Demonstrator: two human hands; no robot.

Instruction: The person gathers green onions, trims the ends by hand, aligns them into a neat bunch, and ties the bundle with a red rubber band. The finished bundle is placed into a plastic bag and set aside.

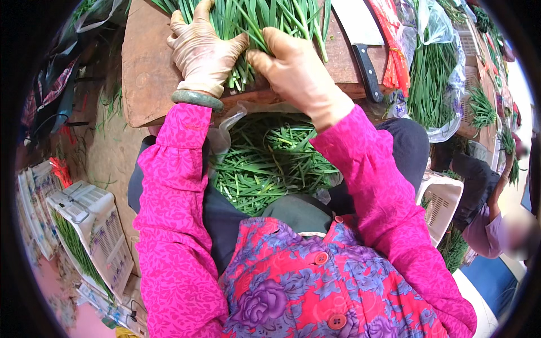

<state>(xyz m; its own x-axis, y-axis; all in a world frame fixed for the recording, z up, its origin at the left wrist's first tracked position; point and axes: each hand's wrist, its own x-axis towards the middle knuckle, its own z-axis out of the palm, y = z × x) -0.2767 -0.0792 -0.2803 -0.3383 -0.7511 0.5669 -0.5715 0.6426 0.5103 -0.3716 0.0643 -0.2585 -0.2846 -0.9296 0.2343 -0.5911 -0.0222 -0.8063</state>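
Note:
My left hand (203,53), in a thin pale glove with a green bangle at the wrist, lies over a bunch of garlic chives (264,17) on a wooden board (146,72). Its fingers bend at the bunch's left side and its thumb reaches across the stems. My right hand (291,63), also gloved, has some green leaves between thumb and fingers, close by the left thumb. Pale stem ends (241,78) show below the hands, at the board's near edge. The undersides of both hands are hidden.
A cleaver (363,55) and red ties (395,63) lie right of the chives. Loose leaves (270,169) fill a lined container between my knees. Bagged greens (435,84) are at the right, white crates (101,236) at the left. A co-worker (486,211) sits at far right.

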